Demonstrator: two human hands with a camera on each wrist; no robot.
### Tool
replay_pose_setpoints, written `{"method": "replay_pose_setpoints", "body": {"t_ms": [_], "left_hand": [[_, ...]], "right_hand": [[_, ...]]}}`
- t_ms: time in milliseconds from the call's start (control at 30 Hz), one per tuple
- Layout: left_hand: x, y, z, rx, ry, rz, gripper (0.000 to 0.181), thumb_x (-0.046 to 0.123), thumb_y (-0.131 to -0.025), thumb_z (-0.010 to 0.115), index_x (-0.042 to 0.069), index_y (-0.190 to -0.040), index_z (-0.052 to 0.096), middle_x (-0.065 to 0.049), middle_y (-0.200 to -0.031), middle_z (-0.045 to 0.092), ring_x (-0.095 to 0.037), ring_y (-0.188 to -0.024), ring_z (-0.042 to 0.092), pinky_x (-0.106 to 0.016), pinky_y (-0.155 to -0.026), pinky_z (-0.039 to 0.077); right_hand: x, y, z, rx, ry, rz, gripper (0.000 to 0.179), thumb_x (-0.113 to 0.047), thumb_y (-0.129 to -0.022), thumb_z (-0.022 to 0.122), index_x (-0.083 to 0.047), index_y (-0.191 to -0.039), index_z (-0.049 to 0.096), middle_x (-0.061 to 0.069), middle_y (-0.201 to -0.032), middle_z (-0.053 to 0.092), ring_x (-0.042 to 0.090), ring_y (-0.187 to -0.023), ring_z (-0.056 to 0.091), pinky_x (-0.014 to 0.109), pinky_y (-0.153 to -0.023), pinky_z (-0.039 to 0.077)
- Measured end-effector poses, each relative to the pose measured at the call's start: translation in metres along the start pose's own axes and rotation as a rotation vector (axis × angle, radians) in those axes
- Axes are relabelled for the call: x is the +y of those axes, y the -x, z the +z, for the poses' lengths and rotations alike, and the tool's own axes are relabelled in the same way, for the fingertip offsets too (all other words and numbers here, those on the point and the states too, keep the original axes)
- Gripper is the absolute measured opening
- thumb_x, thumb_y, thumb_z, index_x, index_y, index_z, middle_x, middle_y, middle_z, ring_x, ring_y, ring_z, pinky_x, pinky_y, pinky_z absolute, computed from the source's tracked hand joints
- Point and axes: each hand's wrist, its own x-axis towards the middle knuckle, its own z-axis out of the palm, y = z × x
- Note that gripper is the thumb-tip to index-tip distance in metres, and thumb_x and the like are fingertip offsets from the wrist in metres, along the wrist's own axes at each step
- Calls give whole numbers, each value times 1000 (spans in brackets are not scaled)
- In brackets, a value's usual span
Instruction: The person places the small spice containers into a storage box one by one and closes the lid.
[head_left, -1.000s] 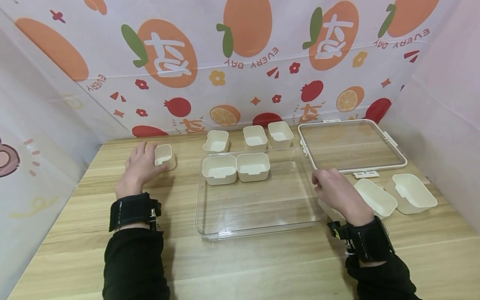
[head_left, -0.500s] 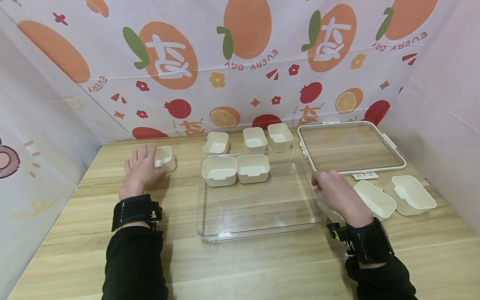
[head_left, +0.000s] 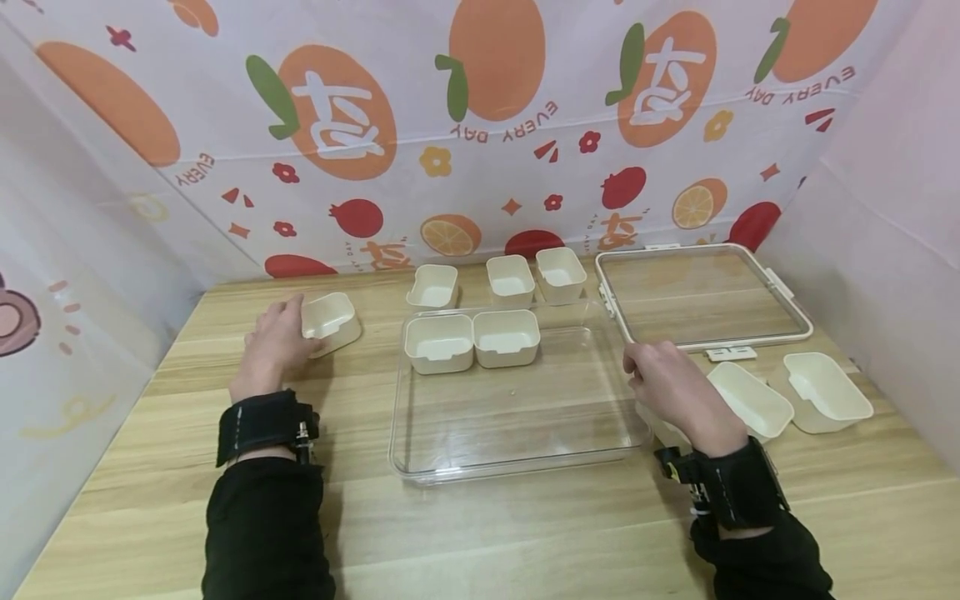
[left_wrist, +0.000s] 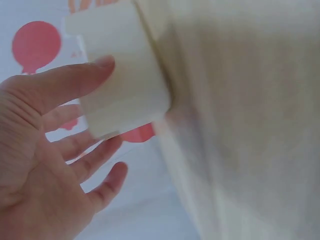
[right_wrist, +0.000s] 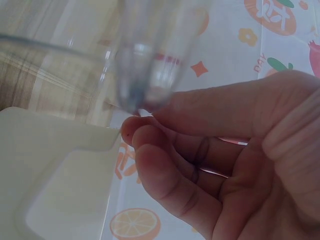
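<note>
Cream, rounded-rectangular plastic cup [head_left: 336, 325] toward the tabletop's [head_left: 480, 542] far-left corner: probably light, stiff; the left hand [head_left: 272, 343] sensibly pinches its walls. The right hand [head_left: 681, 390] grips a clear rectangular plastic box [head_left: 517, 470].

One tub [head_left: 337, 323] is left of the box [head_left: 517, 429], two tubs [head_left: 440, 357] inside it, three tubs [head_left: 511, 285] behind, the lid [head_left: 705, 297] behind-right.

nine cream tubs [head_left: 510, 279] before you, one of them mostly hidden, one clear box [head_left: 517, 421], one framed lid [head_left: 703, 293], one left hand [head_left: 273, 346] and one right hand [head_left: 678, 392] of yours, two black wrist straps [head_left: 261, 427], two dark sleeves [head_left: 264, 533], one wooden table [head_left: 480, 537]
</note>
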Motion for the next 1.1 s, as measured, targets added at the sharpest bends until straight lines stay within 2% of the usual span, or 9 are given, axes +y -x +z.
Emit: {"method": "replay_pose_setpoints", "body": {"t_ms": [167, 267, 367, 700, 1100], "left_hand": [[5, 3, -9, -14, -62, 11, 76, 15, -87, 75, -21, -141, 35, -42, -133, 38, -59, -121, 33, -69, -101, 29], [6, 5, -11, -21, -90, 5, 67, 20, -85, 78, -21, -128, 46, -38, -122, 44, -56, -112, 35, -65, -96, 30], [7, 7, -13, -20, -111, 4, 64, 23, -84, 80, -22, -120, 51, -36, -115, 46, -54, -107, 35, -63, -94, 30], [9, 6, -15, -36, -76, -40, 73, 23, -85, 80, -22, -131, 47, -38, -122, 43, -53, -107, 35, -62, -94, 32], [13, 6, -15, -44, -73, -64, 69, 22, -83, 79, -21, -129, 49, -37, -122, 42, -53, -107, 35, -62, -92, 34]], "right_hand": [[-1, 0, 0, 5, 7, -2, 15, 17, -77, 63, 7, -87, 67, 18, -80, 67, 28, -72, 66, 42, -63, 55], [-1, -1, 0, 3, 9, -7, 15, 17, -77, 63, 7, -87, 67, 18, -81, 68, 28, -72, 66, 42, -64, 56], [-2, -1, 0, -1, 10, -6, 15, 17, -77, 63, 7, -87, 67, 18, -80, 67, 28, -72, 66, 41, -63, 55], [-3, 0, 0, -1, 23, 1, 15, 17, -76, 62, 6, -86, 67, 17, -80, 67, 27, -71, 65, 41, -62, 55], [-2, 1, 2, -14, 23, 10, 11, 15, -79, 65, 6, -85, 67, 16, -78, 66, 25, -71, 64, 40, -62, 54]]}}
